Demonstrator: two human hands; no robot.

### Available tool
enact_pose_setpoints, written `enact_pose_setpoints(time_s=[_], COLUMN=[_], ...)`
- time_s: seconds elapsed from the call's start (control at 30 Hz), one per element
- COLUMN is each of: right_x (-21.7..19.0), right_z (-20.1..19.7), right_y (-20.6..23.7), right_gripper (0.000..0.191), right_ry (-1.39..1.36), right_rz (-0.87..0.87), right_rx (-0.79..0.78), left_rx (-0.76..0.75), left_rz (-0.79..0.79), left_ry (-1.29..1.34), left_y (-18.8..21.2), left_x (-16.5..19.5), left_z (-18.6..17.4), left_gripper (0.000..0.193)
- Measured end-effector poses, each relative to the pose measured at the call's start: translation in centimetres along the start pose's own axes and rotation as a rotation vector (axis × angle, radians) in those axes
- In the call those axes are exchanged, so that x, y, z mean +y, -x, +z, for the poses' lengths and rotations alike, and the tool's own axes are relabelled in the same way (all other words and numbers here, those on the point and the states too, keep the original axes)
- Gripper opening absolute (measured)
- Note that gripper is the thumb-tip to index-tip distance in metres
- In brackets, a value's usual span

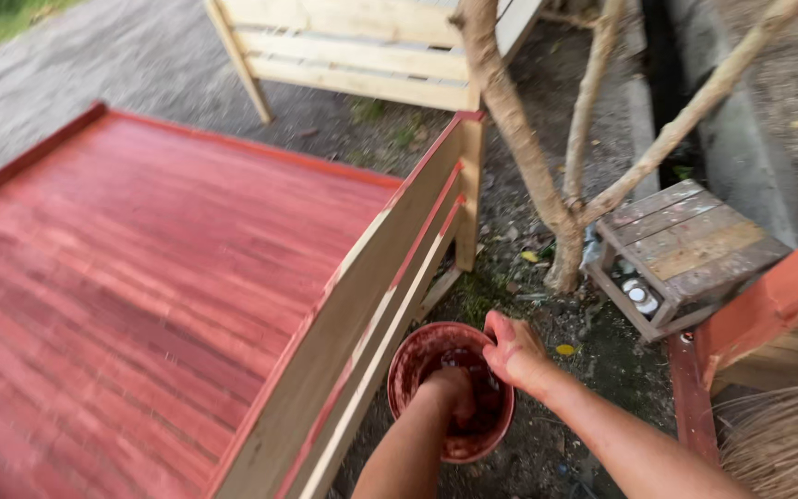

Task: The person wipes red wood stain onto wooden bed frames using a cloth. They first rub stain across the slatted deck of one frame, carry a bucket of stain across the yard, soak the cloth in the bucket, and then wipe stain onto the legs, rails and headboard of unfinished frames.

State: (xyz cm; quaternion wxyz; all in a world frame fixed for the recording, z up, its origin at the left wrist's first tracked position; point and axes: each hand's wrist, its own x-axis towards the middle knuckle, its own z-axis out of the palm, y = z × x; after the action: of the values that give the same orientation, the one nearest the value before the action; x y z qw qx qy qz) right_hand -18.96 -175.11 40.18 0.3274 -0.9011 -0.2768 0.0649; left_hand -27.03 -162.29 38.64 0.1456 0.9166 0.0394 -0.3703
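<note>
We count two hands at work, both over one red-stained bucket (417, 356) that stands on the ground beside the wooden frame. Our left hand (454, 393) is plunged down inside the bucket, its fingers buried in the dark red stain, so we cannot tell whether it is open or closed. Our right hand (513, 349), smeared red, is closed on the bucket's rim at its far right edge, fingers curled over the lip.

Just left of the bucket runs one large slatted platform (140, 277), its top stained red all over. Its near side shows three bare wooden rails (362, 305), pale with red streaks along their edges, and one corner post (468, 185).

Beyond it we see one unpainted wooden frame (353, 46). To the right stands one small tree (547, 185) that forks into three branches, and at its foot one small weathered stool (685, 245). One red-painted beam (768, 305) crosses the right edge, with one bundle of dry straw (787, 439) below it.
</note>
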Motion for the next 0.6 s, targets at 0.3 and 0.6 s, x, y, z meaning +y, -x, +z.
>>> enact_pose_setpoints(time_s=[0.3,0.6], right_x=[-2.7,-4.1], right_z=[-0.9,2.9], right_y=[0.7,3.8], right_gripper=[0.023,0.022], right_ry=[0.04,0.001], right_rz=[-0.146,-0.282], right_rx=[-0.379,-0.394], left_rx=[0.139,0.266], left_rz=[-0.241,-0.305], left_ry=[0.116,0.49], left_y=[1.0,3.0], left_x=[1.5,0.0], left_z=[3.4,11.0], left_gripper=[0.116,0.093])
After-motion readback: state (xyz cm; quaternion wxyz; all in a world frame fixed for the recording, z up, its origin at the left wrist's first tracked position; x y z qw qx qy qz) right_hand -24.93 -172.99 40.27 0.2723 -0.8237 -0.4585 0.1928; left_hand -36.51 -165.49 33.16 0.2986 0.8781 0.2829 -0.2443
